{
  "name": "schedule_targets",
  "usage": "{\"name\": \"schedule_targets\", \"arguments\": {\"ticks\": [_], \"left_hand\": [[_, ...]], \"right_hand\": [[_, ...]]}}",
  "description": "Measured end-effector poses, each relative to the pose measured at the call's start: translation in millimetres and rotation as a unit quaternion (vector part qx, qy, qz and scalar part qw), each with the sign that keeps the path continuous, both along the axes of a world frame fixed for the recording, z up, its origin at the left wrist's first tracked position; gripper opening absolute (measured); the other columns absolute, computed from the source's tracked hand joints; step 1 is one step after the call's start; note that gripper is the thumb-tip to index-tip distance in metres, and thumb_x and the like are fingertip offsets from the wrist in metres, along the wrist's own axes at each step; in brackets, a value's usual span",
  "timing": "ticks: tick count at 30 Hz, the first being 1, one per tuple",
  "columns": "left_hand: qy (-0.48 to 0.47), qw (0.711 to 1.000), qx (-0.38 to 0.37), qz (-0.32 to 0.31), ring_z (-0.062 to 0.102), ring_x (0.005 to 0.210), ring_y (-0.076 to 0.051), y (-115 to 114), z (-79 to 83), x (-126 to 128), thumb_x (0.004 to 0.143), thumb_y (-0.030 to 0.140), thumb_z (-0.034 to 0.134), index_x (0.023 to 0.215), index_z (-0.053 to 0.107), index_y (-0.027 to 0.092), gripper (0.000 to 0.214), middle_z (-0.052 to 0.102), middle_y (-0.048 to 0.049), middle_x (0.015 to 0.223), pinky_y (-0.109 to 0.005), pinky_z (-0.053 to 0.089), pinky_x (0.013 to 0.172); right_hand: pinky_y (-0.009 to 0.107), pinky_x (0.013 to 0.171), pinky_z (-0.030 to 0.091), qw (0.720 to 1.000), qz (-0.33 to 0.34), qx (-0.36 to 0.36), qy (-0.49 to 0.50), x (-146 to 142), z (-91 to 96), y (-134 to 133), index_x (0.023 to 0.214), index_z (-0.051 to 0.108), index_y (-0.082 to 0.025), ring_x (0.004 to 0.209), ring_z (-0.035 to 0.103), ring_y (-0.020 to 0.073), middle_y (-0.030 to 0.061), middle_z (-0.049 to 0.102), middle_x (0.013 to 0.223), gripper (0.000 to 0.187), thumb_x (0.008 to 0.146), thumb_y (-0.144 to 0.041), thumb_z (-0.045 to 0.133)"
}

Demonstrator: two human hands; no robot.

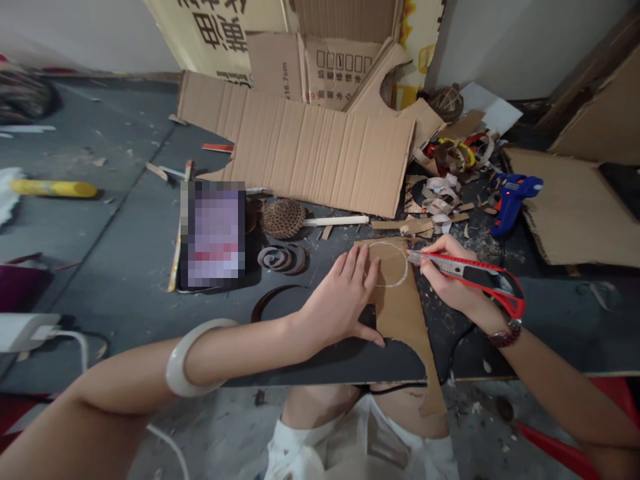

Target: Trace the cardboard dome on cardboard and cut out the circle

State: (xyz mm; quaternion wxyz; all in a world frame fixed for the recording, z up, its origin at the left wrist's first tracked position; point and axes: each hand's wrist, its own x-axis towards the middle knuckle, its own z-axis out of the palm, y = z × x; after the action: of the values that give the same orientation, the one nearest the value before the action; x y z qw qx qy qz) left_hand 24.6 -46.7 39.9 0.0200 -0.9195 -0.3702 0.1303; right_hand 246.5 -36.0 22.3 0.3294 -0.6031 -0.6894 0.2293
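My right hand (445,272) grips a red utility knife (480,272), its tip at the right side of a pale circle drawn on a piece of brown cardboard (400,313). Fingers spread, my left hand (340,297) presses flat on the cardboard, covering the circle's left edge. The cardboard has a curved cut-out at its near end, which hangs past the table's edge. Just beyond the left hand lie a grey paper coil (281,258) and a round corrugated cardboard coil (283,219) next to a white stick (337,221).
A large corrugated cardboard sheet (320,150) lies behind the hands. A blue glue gun (515,200) stands at the right, near tape rolls and scraps (443,197). Left of the coils is a blurred-out screen (213,233). Further left lie a yellow tube (55,189) and a white charger (27,331).
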Motion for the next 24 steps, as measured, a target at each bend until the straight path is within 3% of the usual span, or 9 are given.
{"name": "schedule_targets", "arguments": {"ticks": [7, 12, 24], "left_hand": [[-0.007, 1.0, 0.002, 0.001, 0.028, 0.141, -0.046, -1, -1.7, -2, 0.06, 0.09, 0.045, 0.147, 0.028, -0.005, 0.13, 0.023, -0.0361, 0.151, -0.051, 0.031, 0.112], [-0.007, 1.0, 0.014, -0.003, 0.031, 0.14, -0.047, -1, -2.0, -1, 0.058, 0.091, 0.044, 0.146, 0.029, -0.006, 0.132, 0.025, -0.0372, 0.149, -0.051, 0.032, 0.111], [-0.003, 0.999, 0.039, 0.029, 0.035, 0.138, -0.047, -8, -6.9, 4, 0.06, 0.093, 0.035, 0.145, 0.032, -0.008, 0.131, 0.028, -0.0386, 0.146, -0.05, 0.039, 0.106]], "right_hand": [[0.028, 0.051, 0.039, 1.0, 0.023, 0.008, -0.017, -6, 11.8, -1, 0.076, 0.05, -0.024, 0.051, 0.054, 0.0146, -0.0027, 0.058, 0.06, 0.009, 0.084, -0.026, 0.054], [0.029, 0.049, 0.038, 1.0, 0.014, 0.0, 0.006, -5, 7.6, 1, 0.078, 0.052, -0.024, 0.048, 0.052, 0.0142, -0.0026, 0.061, 0.061, 0.007, 0.084, -0.028, 0.055], [0.031, 0.062, 0.047, 0.999, 0.024, 0.015, 0.036, -2, -1.4, 4, 0.082, 0.053, -0.023, 0.067, 0.063, 0.0181, 0.0004, 0.065, 0.074, 0.01, 0.087, -0.032, 0.055]]}}
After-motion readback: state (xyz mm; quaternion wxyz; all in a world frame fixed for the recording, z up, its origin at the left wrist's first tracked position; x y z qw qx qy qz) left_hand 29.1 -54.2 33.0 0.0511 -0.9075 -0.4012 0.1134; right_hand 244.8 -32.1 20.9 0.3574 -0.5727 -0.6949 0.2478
